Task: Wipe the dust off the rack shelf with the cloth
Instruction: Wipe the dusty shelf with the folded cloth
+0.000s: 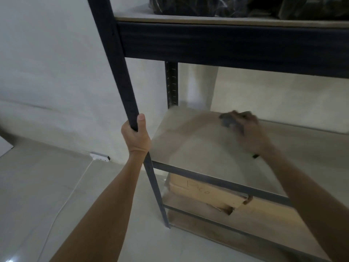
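left hand (pixel 136 136) grips the dark front-left rack post (pixel 120 72). right hand (pixel 249 132), blurred, holds a dark cloth (pixel 226 121) down on the middle rack shelf (pixel 188 144), toward its far side. cardboard box (pixel 207 193) on the shelf below.

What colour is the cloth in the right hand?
Dark grey; the cloth is motion-blurred under the right hand. Head view, the only one.
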